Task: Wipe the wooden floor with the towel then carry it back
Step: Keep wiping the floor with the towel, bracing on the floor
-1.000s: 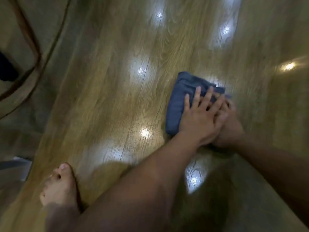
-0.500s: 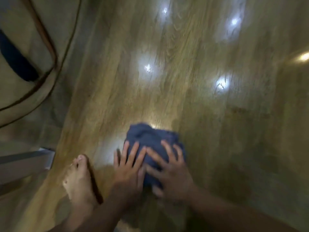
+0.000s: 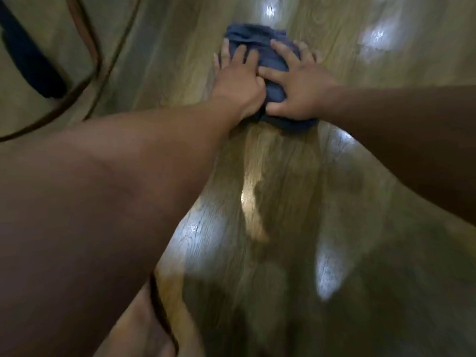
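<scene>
I see a dark navy-blue bunched cloth towel (image 3: 257, 39), plain and unpatterned, against a glossy honey-brown wooden plank floor (image 3: 283, 163) streaked with darker lengthwise grain and dotted with white light reflections. At left, a pale beige curved surface (image 3: 31, 112) carries thin dark brown outlines and a navy-black band (image 3: 31, 65).

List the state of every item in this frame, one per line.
Dark blue cloth towel: bunched up, on the floor, pinned under both hands.
Left hand: fingers spread, pressing the towel's left side.
Right hand: fingers spread, pressing the towel's right side.
Glossy wooden plank floor: shiny with light reflections; wetness cannot be told.
Beige mat with brown curved lines: lying at left, apart from the towel.
</scene>
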Demonstrator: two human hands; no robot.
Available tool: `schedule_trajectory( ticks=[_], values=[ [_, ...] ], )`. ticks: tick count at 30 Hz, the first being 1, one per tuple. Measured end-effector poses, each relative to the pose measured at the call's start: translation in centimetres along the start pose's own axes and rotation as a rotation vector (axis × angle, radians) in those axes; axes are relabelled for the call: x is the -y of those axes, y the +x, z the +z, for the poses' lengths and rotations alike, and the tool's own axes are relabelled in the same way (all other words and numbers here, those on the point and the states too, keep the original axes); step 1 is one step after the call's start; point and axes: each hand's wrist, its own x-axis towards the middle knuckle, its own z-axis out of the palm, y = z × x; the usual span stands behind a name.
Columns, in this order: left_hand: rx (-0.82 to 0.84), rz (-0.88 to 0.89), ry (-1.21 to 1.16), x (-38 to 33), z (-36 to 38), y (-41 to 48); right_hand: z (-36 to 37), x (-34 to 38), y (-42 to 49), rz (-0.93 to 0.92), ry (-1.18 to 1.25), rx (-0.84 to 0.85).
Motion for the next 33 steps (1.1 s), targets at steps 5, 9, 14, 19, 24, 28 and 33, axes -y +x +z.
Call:
schedule_trajectory(
  ticks=[5,9,14,19,24,28,33],
  values=[
    [-0.097,0.019,-0.150,-1.4,2.0,-13.6,3.4,7.4,-12.0,0.108,0.148,-0.217],
    [0.016,0.021,-0.125,-3.8,4.5,-27.5,6.7,12.4,-24.8,-0.058,0.347,-0.232],
    [0.020,-0.043,-0.169,-5.4,4.7,-26.6,6.5,9.1,-24.1,-0.196,0.388,-0.191],
    [0.020,-0.015,-0.102,-5.7,3.8,-18.5,4.9,4.7,-17.7,-0.182,0.318,-0.235],
    [-0.027,-0.023,-0.077,-6.1,2.7,-10.3,2.3,0.2,-11.3,-0.126,0.252,-0.149],
    [-0.080,0.000,-0.087,-6.0,2.9,-9.2,2.2,-0.3,-10.3,-0.126,0.251,-0.178],
    [-0.127,0.013,-0.106,-6.1,2.9,-9.2,1.9,-0.2,-10.3,-0.107,0.248,-0.184]
  ],
)
